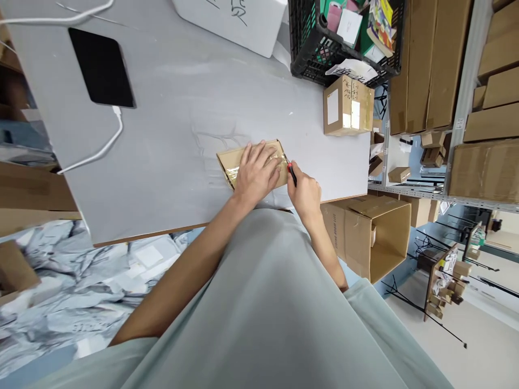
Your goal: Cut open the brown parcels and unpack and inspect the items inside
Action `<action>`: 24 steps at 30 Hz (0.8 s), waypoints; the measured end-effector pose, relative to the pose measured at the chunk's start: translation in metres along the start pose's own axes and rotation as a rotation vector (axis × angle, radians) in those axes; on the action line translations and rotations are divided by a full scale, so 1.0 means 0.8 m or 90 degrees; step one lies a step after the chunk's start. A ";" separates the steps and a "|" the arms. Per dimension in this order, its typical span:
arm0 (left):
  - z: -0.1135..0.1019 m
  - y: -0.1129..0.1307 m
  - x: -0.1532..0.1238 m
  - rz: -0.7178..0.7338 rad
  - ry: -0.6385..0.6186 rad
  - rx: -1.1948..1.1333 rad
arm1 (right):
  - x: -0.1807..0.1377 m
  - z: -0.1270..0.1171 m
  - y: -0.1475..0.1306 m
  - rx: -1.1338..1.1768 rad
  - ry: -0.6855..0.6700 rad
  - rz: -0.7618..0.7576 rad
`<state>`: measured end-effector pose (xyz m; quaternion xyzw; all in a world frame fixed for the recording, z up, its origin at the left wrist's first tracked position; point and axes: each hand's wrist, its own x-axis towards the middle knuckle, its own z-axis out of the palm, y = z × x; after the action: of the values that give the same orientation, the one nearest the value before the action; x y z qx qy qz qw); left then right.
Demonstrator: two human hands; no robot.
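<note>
A small taped cardboard box (230,160) lies on the grey table (170,124) near its front edge. My left hand (256,173) rests flat on top of it, fingers spread, pressing it down. Right beside the box's right end, my right hand (305,193) is closed around a red and black cutter (291,173), whose tip touches the box's taped edge.
A second small cardboard box (347,105) stands at the table's right. Behind it is a black crate (312,51) full of items. A dark tablet (101,67) with a white cable lies at the left. An empty carton (373,232) sits below the table; shelves of cardboard at right.
</note>
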<state>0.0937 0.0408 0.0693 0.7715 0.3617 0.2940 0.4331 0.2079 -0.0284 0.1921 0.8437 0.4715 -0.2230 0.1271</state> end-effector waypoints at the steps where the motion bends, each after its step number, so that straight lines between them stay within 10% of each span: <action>1: 0.001 -0.001 0.000 0.000 0.002 -0.005 | 0.004 0.000 -0.001 -0.007 -0.006 -0.002; 24: 0.007 -0.001 -0.003 -0.006 0.020 -0.070 | 0.001 -0.020 -0.057 -0.073 -0.031 0.111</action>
<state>0.0964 0.0361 0.0659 0.7399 0.3555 0.3233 0.4708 0.1736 0.0026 0.2051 0.8671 0.4051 -0.2043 0.2057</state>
